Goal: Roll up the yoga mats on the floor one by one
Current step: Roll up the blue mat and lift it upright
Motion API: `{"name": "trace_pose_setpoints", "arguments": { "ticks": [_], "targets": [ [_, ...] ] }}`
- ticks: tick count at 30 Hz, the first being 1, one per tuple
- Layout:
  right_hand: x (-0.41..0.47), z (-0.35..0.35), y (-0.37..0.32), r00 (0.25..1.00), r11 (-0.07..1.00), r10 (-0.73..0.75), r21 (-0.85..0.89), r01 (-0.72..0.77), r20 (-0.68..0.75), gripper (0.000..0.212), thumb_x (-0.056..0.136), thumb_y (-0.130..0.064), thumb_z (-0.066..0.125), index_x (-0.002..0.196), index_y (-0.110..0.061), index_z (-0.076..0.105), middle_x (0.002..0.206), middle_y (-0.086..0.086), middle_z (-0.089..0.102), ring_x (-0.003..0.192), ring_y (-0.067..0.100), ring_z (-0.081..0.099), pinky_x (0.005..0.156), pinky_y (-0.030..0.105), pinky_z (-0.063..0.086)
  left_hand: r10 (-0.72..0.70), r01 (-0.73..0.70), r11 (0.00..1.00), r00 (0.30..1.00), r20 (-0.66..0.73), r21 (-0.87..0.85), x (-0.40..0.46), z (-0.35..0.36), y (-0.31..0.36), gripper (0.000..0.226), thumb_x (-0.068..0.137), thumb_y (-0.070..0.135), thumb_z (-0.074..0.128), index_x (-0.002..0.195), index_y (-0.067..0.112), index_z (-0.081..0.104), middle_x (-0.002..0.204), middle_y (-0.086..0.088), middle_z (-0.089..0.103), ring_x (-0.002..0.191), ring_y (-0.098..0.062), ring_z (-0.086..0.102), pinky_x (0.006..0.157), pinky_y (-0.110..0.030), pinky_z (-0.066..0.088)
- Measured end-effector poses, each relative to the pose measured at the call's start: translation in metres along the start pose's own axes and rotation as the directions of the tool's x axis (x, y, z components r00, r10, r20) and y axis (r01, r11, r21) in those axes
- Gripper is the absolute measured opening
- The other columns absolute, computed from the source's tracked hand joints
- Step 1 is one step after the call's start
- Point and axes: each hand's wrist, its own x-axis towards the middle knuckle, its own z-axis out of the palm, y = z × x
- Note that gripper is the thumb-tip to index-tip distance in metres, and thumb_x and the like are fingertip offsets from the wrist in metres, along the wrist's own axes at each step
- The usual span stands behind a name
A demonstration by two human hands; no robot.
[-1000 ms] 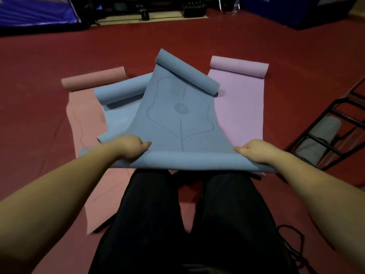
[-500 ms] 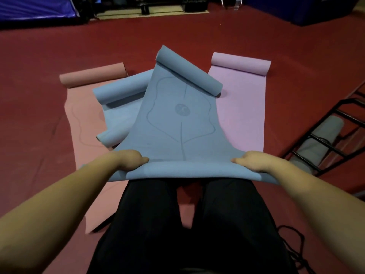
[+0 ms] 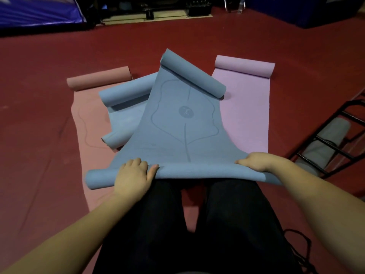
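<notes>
Dark red floor [image 3: 197,36], dim room, blue padding along the far wall. Kneeling, black trousers [image 3: 217,224] nearest. Left hand [image 3: 134,178] grips the blue mat's [image 3: 183,125] near rolled edge, fingers curled over it. Right hand [image 3: 254,161] pinches the same edge. Mat count: four. Top blue mat runs away from the knees, long axis near-to-far, far end curled. Second blue mat [image 3: 126,91] beneath, skewed left. Pink mat [image 3: 92,119] left, lilac mat [image 3: 246,107] right. One black rack [image 3: 325,139] at right.
</notes>
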Motion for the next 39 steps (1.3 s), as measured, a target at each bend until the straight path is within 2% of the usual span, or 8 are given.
{"name": "trace_pose_setpoints", "arguments": {
  "ticks": [4,8,16,21,24,27,29,39],
  "targets": [
    [-0.001,0.000,-0.002,1.000,1.000,-0.003,-0.023,0.003,-0.003,0.055,0.096,-0.056,0.046,0.124,-0.012,0.063,0.129,0.010,0.060,0.099,0.022,0.051,0.085,0.029,0.037,-0.007,0.007,1.000,1.000,0.025,-0.016,0.012,-0.001,-0.002,0.060,0.093,0.054,0.019,0.062,0.016,0.052,0.067,-0.006,0.059,0.071,-0.034,0.059,0.065,-0.039,0.040],
    [-0.001,0.008,-0.001,0.983,0.998,-0.067,0.004,0.069,-0.172,0.036,0.096,-0.055,0.047,0.090,-0.021,0.055,0.102,0.006,0.062,0.092,0.023,0.055,0.073,0.032,0.037,-0.038,0.041,0.999,0.993,0.110,-0.024,0.031,-0.005,-0.003,0.058,0.101,0.050,0.026,0.063,0.014,0.051,0.072,-0.005,0.061,0.075,-0.029,0.058,0.065,-0.036,0.040],
    [-0.033,0.054,0.003,0.724,0.976,-0.215,-0.164,0.142,-0.655,0.065,0.091,-0.064,0.027,0.079,-0.012,0.066,0.086,0.009,0.065,0.089,0.031,0.060,0.071,0.036,0.043,-0.085,0.106,0.994,0.897,0.434,-0.026,0.057,-0.015,-0.001,0.059,0.103,0.052,0.018,0.073,0.019,0.056,0.089,-0.005,0.061,0.088,-0.024,0.056,0.079,-0.035,0.040],
    [-0.025,0.062,-0.003,0.728,0.987,-0.155,-0.141,0.081,-0.668,0.055,0.097,-0.055,0.036,0.082,-0.011,0.066,0.089,0.009,0.064,0.092,0.030,0.059,0.071,0.036,0.040,-0.032,0.060,0.998,0.857,0.514,-0.037,0.066,-0.019,-0.002,0.058,0.101,0.051,0.014,0.110,0.013,0.058,0.123,-0.012,0.059,0.106,-0.029,0.052,0.092,-0.035,0.040],
    [-0.017,0.056,-0.004,0.747,0.990,-0.134,-0.125,0.069,-0.651,0.048,0.099,-0.051,0.038,0.076,-0.017,0.062,0.089,0.008,0.065,0.091,0.029,0.061,0.066,0.034,0.034,-0.028,0.047,0.998,0.901,0.432,-0.033,0.057,-0.016,-0.008,0.053,0.101,0.038,0.026,0.145,0.009,0.032,0.133,-0.016,0.042,0.121,-0.034,0.044,0.099,-0.043,0.041],
    [-0.009,0.047,-0.006,0.794,0.992,-0.112,-0.118,0.051,-0.597,0.052,0.100,-0.052,0.033,0.077,-0.017,0.064,0.088,0.007,0.067,0.089,0.028,0.063,0.064,0.032,0.035,-0.075,0.092,0.995,0.948,0.309,-0.043,0.037,-0.015,0.003,0.058,0.098,0.042,0.019,0.102,0.004,0.062,0.095,-0.015,0.057,0.093,-0.036,0.051,0.081,-0.049,0.043],
    [-0.005,0.041,-0.008,0.828,0.993,-0.092,-0.117,0.032,-0.553,0.055,0.101,-0.052,0.030,0.084,-0.017,0.070,0.090,0.006,0.069,0.091,0.028,0.062,0.066,0.031,0.037,-0.073,0.080,0.995,0.990,0.124,-0.055,0.022,0.000,0.004,0.052,0.096,0.044,0.027,0.075,0.008,0.058,0.074,-0.011,0.052,0.077,-0.034,0.049,0.068,-0.047,0.043],
    [-0.009,-0.005,-0.019,0.945,0.987,-0.061,-0.159,0.009,-0.323,0.059,0.100,-0.049,0.026,0.113,-0.011,0.069,0.118,0.017,0.064,0.100,0.030,0.057,0.077,0.031,0.039,0.045,-0.057,0.995,0.989,0.140,0.082,0.066,-0.027,0.010,0.055,0.105,0.038,0.023,0.086,0.010,0.068,0.086,-0.011,0.069,0.083,-0.035,0.064,0.066,-0.039,0.048]
  ]
}}
